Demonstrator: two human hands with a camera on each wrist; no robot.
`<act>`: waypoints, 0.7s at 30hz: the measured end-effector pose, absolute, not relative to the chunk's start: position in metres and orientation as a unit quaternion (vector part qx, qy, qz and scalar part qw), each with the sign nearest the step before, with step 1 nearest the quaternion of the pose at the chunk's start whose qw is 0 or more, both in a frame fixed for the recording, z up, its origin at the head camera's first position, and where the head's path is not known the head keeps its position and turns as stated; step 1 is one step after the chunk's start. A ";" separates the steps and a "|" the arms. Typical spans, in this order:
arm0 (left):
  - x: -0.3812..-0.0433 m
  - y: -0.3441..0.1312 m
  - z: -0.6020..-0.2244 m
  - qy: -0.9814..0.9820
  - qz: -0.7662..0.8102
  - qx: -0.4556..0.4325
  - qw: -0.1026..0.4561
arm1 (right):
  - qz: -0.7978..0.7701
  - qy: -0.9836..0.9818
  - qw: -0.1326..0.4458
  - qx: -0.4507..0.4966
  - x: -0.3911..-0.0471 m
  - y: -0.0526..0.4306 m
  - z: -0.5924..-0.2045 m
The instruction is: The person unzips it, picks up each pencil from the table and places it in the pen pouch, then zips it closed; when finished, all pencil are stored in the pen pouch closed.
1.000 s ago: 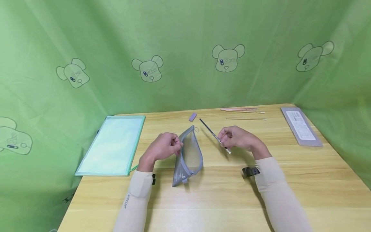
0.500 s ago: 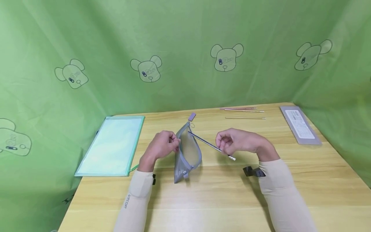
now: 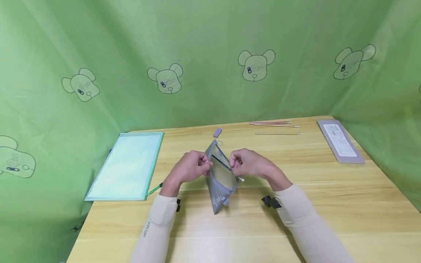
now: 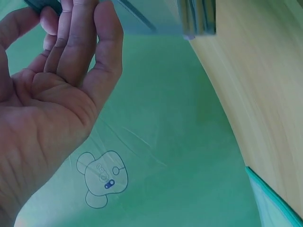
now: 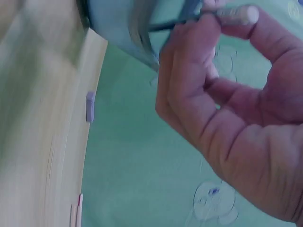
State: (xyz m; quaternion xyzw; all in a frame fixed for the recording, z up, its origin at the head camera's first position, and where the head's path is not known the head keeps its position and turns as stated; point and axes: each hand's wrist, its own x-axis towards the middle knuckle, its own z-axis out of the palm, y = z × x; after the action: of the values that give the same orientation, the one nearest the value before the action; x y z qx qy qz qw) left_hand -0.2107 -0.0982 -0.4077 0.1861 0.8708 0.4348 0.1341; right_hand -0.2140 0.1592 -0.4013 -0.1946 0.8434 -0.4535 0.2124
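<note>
A grey zip pouch stands with its mouth spread in the middle of the head view. My left hand pinches its left rim. Between thumb and fingers, my right hand holds a dark pencil near its white eraser end. The pencil slants across the pouch mouth, its far end inside. In the right wrist view the white-tipped end pokes out past the fingers, and the pouch wall hangs close by. In the left wrist view part of the pouch shows beyond the fingers.
Behind the pouch lies a purple eraser. Several pencils rest at the table's back edge. A green-edged zip folder is on the left, a greyish packet with a white label on the right. Green curtain surrounds the table.
My right hand has swung the pencil left, and its far end has passed into the pouch mouth. The left hand and pouch have shifted slightly right.
</note>
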 end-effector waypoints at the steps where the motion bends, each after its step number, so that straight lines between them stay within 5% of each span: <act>1: -0.211 -0.098 -0.408 0.870 0.437 0.187 0.135 | -0.444 0.853 0.199 -0.191 -0.212 0.154 -0.402; 10: -0.211 -0.100 -0.407 0.873 0.443 0.162 0.123 | -0.433 0.865 0.142 -0.207 -0.202 0.129 -0.403; 21: -0.212 -0.108 -0.406 0.866 0.448 0.168 0.142 | -0.463 0.855 0.148 -0.181 -0.236 0.185 -0.410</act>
State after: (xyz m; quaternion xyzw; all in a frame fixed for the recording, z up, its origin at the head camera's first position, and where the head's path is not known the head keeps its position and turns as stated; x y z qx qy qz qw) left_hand -0.2121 -0.1081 -0.4056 0.1681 0.8663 0.4483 0.1423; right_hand -0.2359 0.1845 -0.4095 -0.1806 0.8553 -0.4626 0.1478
